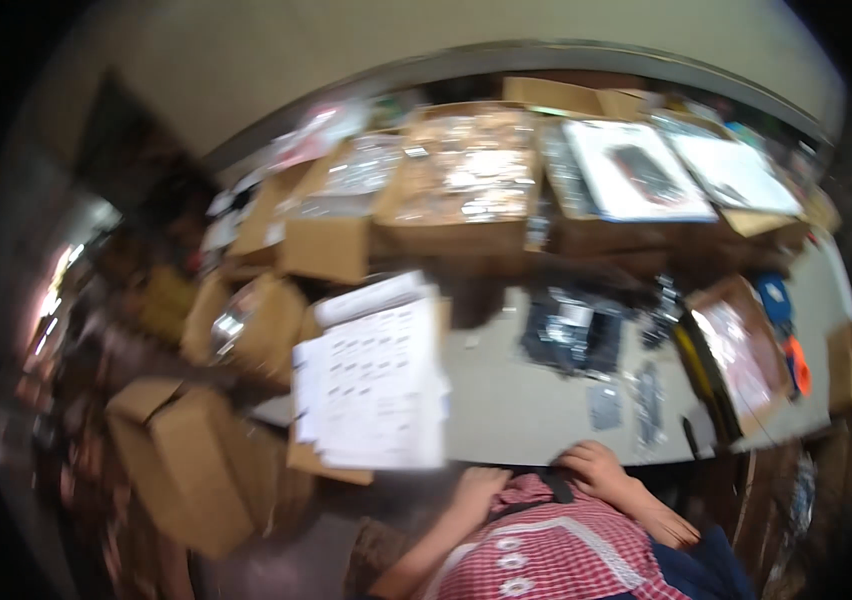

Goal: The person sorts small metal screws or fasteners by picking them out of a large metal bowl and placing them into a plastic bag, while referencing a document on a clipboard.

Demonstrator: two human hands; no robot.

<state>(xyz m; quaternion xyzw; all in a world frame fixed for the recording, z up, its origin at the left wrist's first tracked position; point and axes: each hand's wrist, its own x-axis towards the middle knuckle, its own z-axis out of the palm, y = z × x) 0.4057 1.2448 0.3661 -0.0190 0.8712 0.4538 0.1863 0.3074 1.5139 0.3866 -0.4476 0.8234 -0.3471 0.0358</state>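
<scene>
My left hand [480, 486] lies low in front of me, by the table's near edge and against the red checked apron [536, 545]. Blur and the apron hide how its fingers are set. Over the same edge rests my right hand [592, 470], its fingers loosely apart with nothing seen in them; a black strap [557, 487] is close by. Ahead on the pale table [486, 420] are a small grey packet [605, 408], a clear bag with dark contents [650, 405] and a pile of dark plastic-wrapped items [576, 328]. Printed sheets [376, 385] lie left of them.
Along the back stand cardboard boxes, one full of shiny plastic packets [471, 165], another topped by a white picture sheet [636, 170]. A carton with pinkish bags [741, 350] and an orange-and-blue tool [796, 365] sit right. Cartons [201, 460] crowd the left.
</scene>
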